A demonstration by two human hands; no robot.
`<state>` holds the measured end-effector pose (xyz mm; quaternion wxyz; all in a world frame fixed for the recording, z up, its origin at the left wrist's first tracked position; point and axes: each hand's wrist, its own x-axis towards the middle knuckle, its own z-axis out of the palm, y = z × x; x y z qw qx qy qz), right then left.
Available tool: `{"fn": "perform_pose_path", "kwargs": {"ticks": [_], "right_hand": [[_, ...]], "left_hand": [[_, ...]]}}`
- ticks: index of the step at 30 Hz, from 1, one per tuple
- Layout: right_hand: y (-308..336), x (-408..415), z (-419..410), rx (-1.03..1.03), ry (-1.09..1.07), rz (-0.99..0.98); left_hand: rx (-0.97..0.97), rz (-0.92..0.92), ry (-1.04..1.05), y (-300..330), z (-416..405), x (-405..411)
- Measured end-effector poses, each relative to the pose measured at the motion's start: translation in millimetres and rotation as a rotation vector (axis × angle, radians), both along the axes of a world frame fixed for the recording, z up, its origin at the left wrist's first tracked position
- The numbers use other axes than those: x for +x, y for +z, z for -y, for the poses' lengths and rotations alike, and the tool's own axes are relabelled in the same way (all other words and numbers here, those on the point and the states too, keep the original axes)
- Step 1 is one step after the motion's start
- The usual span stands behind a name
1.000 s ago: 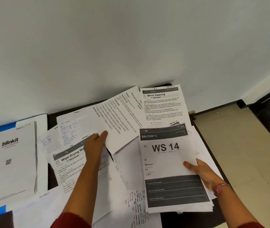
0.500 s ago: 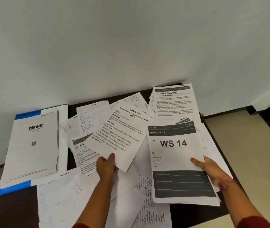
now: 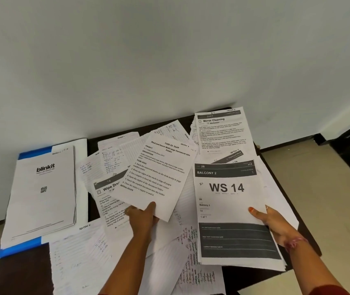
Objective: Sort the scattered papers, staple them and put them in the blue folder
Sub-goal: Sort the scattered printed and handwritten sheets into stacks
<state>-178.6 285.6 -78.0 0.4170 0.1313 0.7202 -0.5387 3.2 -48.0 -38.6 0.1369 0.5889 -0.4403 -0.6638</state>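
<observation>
far off to the left of both hands lies the blue plastic folder (image 3: 29, 155), under a white blinkit booklet (image 3: 44, 192). my left hand (image 3: 143, 217) pinches a tilted printed task sheet (image 3: 155, 173); my right hand (image 3: 271, 220) grips the white ws 14 paper stack (image 3: 231, 211).

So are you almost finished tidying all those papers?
Not nearly. Done: a small stack topped by the WS 14 sheet, held by the right hand. In hand: the left hand holds the task sheet. Left: many loose papers cover the table, nothing looks stapled, and the blue folder waits under a booklet.
</observation>
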Motion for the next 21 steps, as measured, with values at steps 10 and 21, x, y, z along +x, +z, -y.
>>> {"fn": "perform_pose_path", "kwargs": {"ticks": [10,21], "right_hand": [[31,14,23,-0.069,-0.093,0.054],[42,34,49,-0.222,-0.025,0.011]], "left_hand": [[-0.359,0.435,-0.439,29,-30,-6],[0.037,-0.066,-0.400,39,-38,-12]]}}
